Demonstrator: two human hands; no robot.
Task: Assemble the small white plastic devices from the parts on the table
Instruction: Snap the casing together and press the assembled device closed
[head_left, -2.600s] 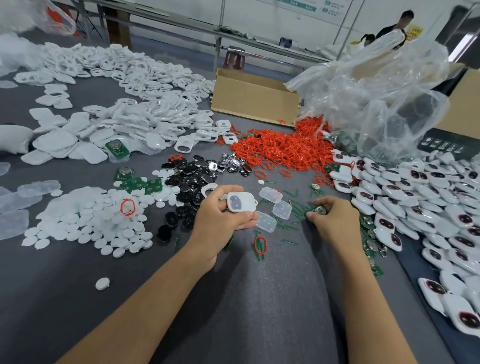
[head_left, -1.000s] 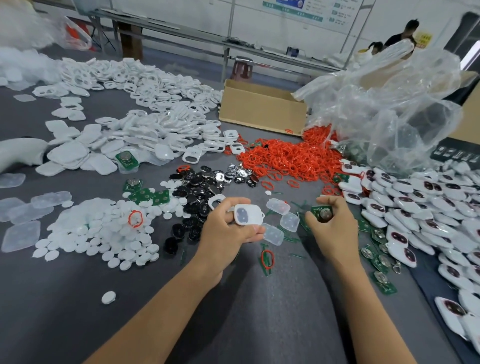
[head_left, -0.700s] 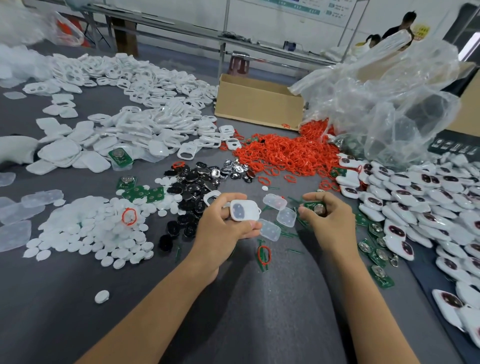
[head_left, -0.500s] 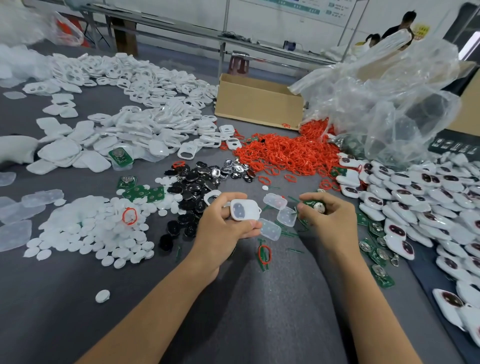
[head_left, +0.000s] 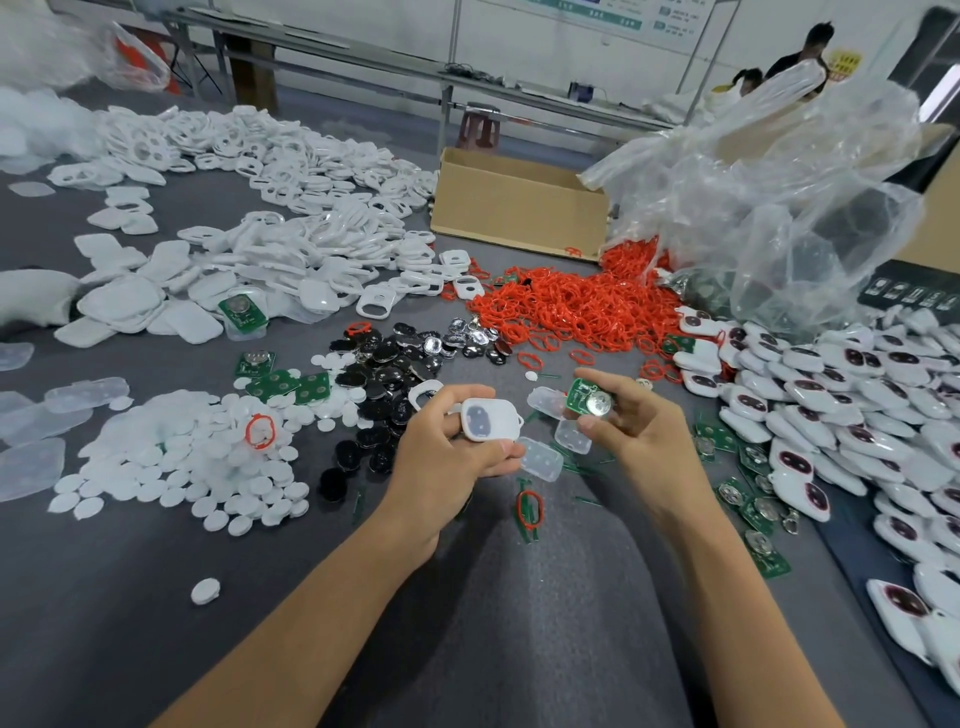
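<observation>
On the grey surface (head_left: 156, 597), left to right: one heap of white discs (head_left: 182, 457), black caps (head_left: 384, 374) too many to count, one red-ring pile (head_left: 571, 306), a crowd of finished devices (head_left: 831, 395). The left hand (head_left: 452, 457) grips one white shell (head_left: 488, 420), fingers closed around it. Three clear pads (head_left: 543, 457) lie between the hands. The right hand (head_left: 631, 431) pinches one green circuit board (head_left: 589, 397) with its coin cell — lifted higher and turned more face-up than half a second ago.
</observation>
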